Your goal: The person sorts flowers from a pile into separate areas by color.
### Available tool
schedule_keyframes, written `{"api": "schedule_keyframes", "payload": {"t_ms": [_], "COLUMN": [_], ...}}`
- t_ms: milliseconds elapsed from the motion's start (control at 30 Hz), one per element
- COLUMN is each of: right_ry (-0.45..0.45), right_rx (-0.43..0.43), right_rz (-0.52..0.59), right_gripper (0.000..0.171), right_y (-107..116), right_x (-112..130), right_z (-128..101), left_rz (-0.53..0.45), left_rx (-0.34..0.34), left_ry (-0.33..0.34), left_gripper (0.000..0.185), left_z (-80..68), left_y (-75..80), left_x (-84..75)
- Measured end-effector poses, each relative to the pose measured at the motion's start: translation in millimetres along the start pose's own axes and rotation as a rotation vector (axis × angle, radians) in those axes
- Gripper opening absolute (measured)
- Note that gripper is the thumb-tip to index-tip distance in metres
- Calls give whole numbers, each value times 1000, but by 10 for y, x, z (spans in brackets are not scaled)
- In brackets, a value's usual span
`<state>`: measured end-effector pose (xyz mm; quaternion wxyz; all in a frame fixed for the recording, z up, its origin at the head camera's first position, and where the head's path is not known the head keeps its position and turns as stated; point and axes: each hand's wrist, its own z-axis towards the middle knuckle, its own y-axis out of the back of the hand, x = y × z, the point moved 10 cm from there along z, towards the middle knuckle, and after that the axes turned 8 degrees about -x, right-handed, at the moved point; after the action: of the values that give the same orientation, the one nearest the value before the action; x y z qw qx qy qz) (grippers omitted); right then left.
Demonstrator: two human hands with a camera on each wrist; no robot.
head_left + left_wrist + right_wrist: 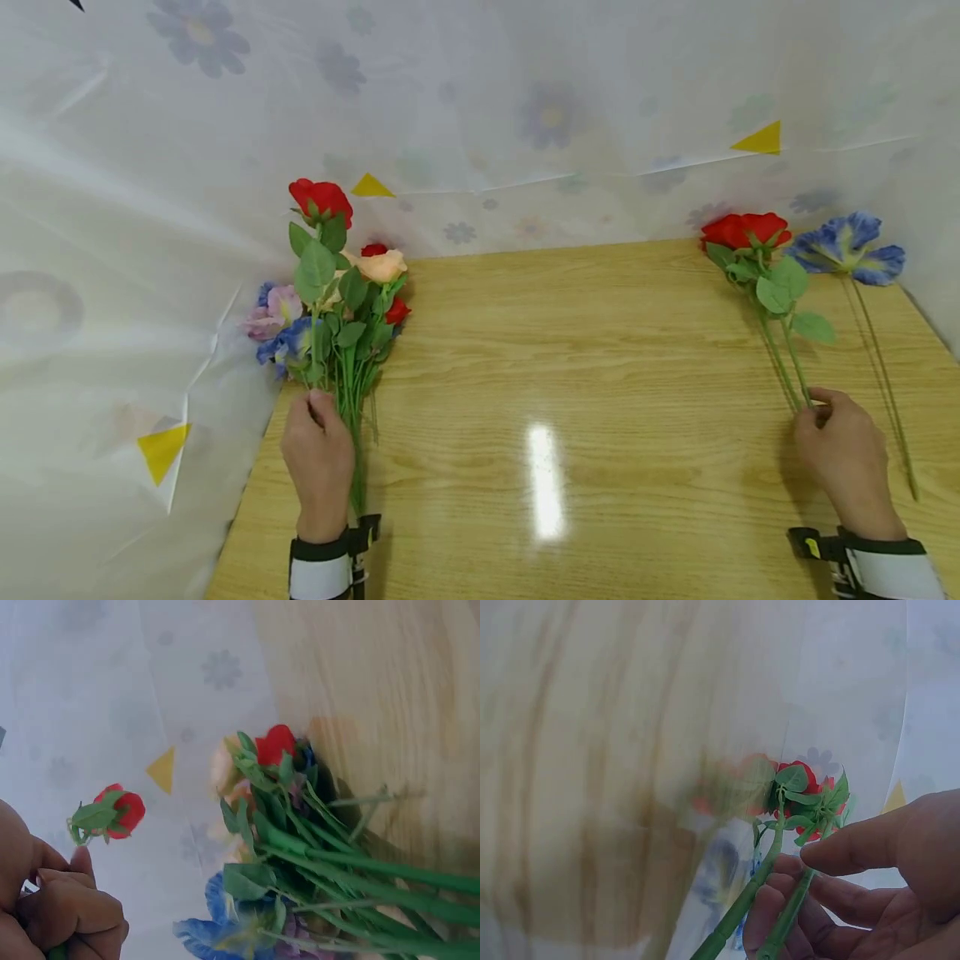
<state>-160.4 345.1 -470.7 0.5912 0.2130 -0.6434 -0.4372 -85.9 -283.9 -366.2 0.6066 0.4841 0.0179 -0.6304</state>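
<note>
A: Nearest, lower left of the head view?

B: Left hand (318, 454), back up, wrist strap below. Fingers curled round one green stem, a red rose (321, 200) topping it, raised above the rest. Left wrist view: fist (64, 911) clenched at lower left, that rose (112, 812) just above the knuckles.

A: And beside that hand?

B: Bunch of flowers (337, 312) lying on the wooden table (562, 350), stems running along the hand's right side. Peach, pink, blue and red heads fanned toward the upper left.

A: Lower right?

B: Right hand (843, 450), also strapped at the wrist. Fingertips pinching two thin stems of the red roses (746, 229). Right wrist view: thumb (870, 844) pressing down over both stems (769, 900) onto curled fingers. Rose heads lying on the table, middle right of the head view.

A: Anything next to those?

B: Blue flower (851, 246) just right of the red heads, its long stem trailing down past the hand, apart from it.

A: Farthest back?

B: White sheet with faint flower prints (525, 125), walling the table's far and left sides. Yellow triangles (761, 140) along it.
</note>
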Motion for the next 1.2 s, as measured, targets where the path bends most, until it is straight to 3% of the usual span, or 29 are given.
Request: {"api": "schedule_keyframes", "payload": {"t_ms": [300, 500, 733, 833, 900, 1067, 1200], "right_ry": [38, 97, 145, 194, 237, 336, 374], "right_rx": [-83, -160, -217, -230, -210, -66, 92], "right_rz": [-26, -3, 54, 113, 168, 345, 460], "right_gripper": [34, 33, 32, 29, 28, 26, 24], "right_y": [51, 111, 208, 243, 229, 78, -118], "right_x": [27, 122, 383, 597, 764, 1206, 1559], "right_z": [45, 19, -80, -145, -200, -381, -554], "left_rz": [-195, -334, -486, -609, -749, -1096, -1157], "left_rx": [-49, 51, 129, 181, 235, 440, 588], "left_ry": [-30, 16, 11, 23, 33, 43, -46], "left_gripper": [34, 31, 29, 30, 31, 27, 25], "left_z": [-50, -134, -227, -279, -321, -474, -638], "left_y": [15, -172, -342, -389, -424, -537, -607], "left_x": [-274, -415, -673, -817, -933, -1281, -1549]}}
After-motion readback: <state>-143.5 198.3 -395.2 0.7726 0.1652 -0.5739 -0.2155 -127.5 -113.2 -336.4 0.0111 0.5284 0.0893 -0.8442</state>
